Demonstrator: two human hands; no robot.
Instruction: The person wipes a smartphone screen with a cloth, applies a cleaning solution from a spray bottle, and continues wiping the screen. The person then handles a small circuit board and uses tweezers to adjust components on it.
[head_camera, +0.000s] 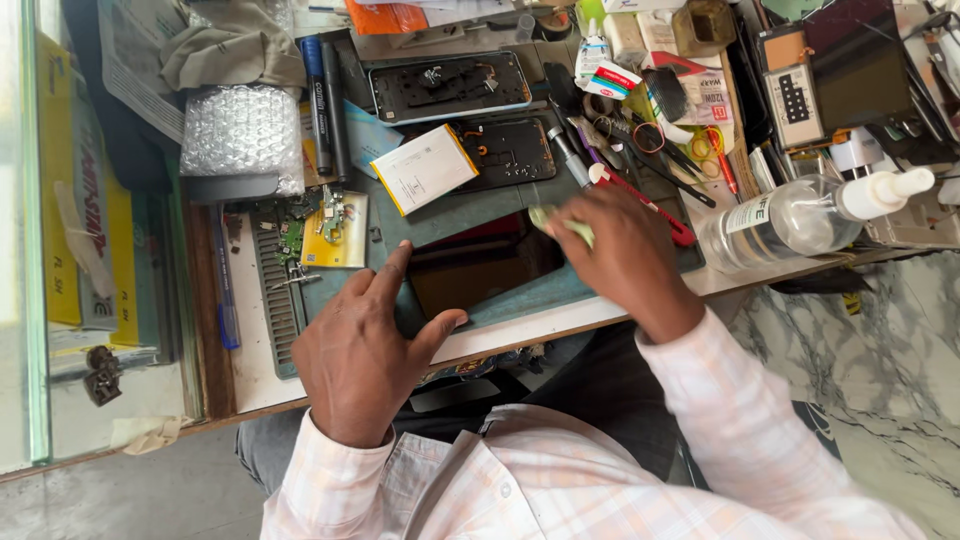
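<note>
A dark phone screen panel (480, 272) lies flat on a green work mat (530, 295). My left hand (365, 345) rests at its left edge, index finger and thumb spread along the panel's corner. My right hand (620, 250) is closed on a small pale green cloth (560, 222) at the panel's upper right corner. Behind the panel lie a white-and-yellow phone battery (425, 168) and an opened phone body (510, 150). Another opened phone frame (450, 85) lies farther back.
A clear spray bottle (800, 215) lies on its side at the right. Tools, scissors and small boxes (650, 110) crowd the back right. Bubble wrap (243, 132), markers (325, 105) and a circuit board (335, 225) sit at the left. A glass case (70, 250) borders the bench.
</note>
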